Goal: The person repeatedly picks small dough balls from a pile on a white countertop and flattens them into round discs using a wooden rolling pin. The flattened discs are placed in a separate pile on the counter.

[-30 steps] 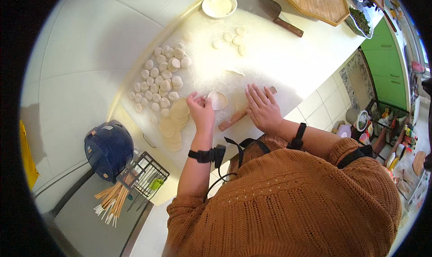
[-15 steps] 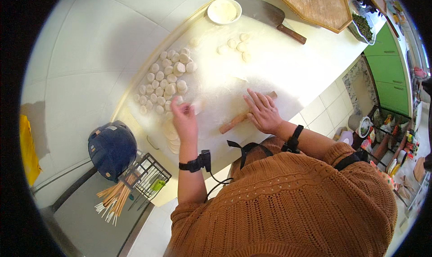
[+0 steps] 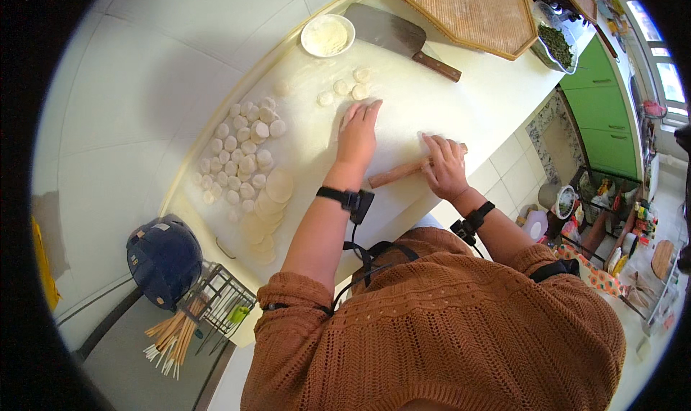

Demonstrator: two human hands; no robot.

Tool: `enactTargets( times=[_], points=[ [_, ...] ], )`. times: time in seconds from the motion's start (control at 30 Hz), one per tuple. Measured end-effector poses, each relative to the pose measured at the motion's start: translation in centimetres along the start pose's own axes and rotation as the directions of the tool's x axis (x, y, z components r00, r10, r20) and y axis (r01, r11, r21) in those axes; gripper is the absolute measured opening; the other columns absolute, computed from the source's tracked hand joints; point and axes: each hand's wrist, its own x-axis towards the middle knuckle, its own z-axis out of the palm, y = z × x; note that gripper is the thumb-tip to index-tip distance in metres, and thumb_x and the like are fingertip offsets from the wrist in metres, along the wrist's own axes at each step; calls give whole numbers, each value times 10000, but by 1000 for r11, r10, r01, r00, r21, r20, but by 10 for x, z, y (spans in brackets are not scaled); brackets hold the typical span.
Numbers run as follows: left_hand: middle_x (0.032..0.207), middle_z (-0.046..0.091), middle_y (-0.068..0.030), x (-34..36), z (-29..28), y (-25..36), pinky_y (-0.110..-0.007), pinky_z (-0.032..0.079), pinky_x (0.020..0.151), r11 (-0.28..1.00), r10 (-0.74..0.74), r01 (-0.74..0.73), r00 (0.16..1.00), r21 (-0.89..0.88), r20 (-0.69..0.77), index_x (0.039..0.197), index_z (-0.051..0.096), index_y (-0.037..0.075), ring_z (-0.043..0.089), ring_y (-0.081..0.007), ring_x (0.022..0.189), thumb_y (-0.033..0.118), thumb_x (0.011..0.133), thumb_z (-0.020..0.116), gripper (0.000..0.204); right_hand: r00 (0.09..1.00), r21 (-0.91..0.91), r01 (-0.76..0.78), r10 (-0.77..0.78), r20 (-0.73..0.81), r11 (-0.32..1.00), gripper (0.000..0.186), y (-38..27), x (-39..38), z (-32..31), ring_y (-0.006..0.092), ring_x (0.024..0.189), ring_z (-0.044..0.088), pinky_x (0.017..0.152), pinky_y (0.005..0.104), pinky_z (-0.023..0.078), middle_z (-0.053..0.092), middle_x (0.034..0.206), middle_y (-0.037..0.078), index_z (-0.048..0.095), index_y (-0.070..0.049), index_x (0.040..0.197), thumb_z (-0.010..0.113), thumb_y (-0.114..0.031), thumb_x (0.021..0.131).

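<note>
My left hand (image 3: 358, 134) reaches over the floured worktop (image 3: 309, 145), fingers bent down and together at the near side of a few small flattened dough pieces (image 3: 360, 91). Its fingertips cover the spot where another such piece lay. My right hand (image 3: 445, 172) rests with fingers curled over a wooden rolling pin (image 3: 394, 175), which lies slantwise on the worktop. To the left is a heap of many floured dough pieces (image 3: 248, 147). Beside it, thin rolled dough wrappers (image 3: 279, 186) overlap in a row toward me.
At the back stand a white bowl of flour (image 3: 327, 35), a cleaver (image 3: 392, 33), an octagonal woven tray (image 3: 471, 11) and a bowl of chopped greens (image 3: 554, 47). A dark blue bag-like object (image 3: 164, 261) and a wire chopstick rack (image 3: 219, 296) stand beyond the left edge.
My left hand has moved from the wrapper pile to the small dough pieces at the back. A wrapper now lies on the pile. My right hand's fingers have curled over the pin.
</note>
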Motion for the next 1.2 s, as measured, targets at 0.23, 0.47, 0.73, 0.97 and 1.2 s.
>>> enactTargets(
  times=[0.23, 0.47, 0.73, 0.97, 1.2],
  points=[
    [1300, 719, -208, -110, -70, 4, -455, 562, 1065, 874, -402, 421, 907, -244, 126, 1456, 624, 83, 684, -420, 1189, -61, 954, 680, 525, 938, 45, 202, -206, 278, 978, 731, -57, -1, 27, 395, 1423, 534, 1239, 565, 366, 524, 1641, 157, 488, -47, 1636, 669, -324, 984],
    [1030, 738, -198, -124, -73, 6, -475, 591, 888, 863, -502, 506, 857, -4, 121, 1431, 568, 55, 744, -384, 993, -52, 945, 697, 515, 978, -95, 199, -204, -48, 975, 679, -126, 99, 73, 325, 1629, 377, 1329, 576, 221, 466, 1709, 186, 429, 28, 1656, 558, -281, 1065],
    [1002, 739, -181, -148, -80, 1, -442, 594, 809, 738, -601, 582, 797, -342, 60, 1464, 529, 57, 754, -330, 926, -9, 975, 697, 521, 964, -113, 147, -117, 240, 983, 649, -113, 24, 34, 329, 1630, 372, 1341, 592, 174, 457, 1709, 209, 453, 32, 1636, 526, -265, 1063],
    [993, 757, -172, -130, -79, 3, -447, 593, 805, 872, -487, 489, 872, -33, 43, 1444, 546, 39, 767, -316, 885, 17, 997, 698, 473, 964, -107, 221, -234, -130, 969, 654, -127, 105, 78, 326, 1635, 352, 1342, 592, 174, 415, 1736, 198, 409, 20, 1663, 492, -282, 1089],
    [1000, 775, -175, -141, -89, -7, -426, 598, 807, 779, -576, 571, 815, -260, 68, 1414, 577, 65, 778, -284, 908, -42, 953, 723, 496, 953, -117, 121, -82, 291, 986, 677, -118, 25, 40, 321, 1663, 308, 1352, 589, 105, 400, 1747, 201, 396, 31, 1670, 502, -281, 1079]
  ],
)
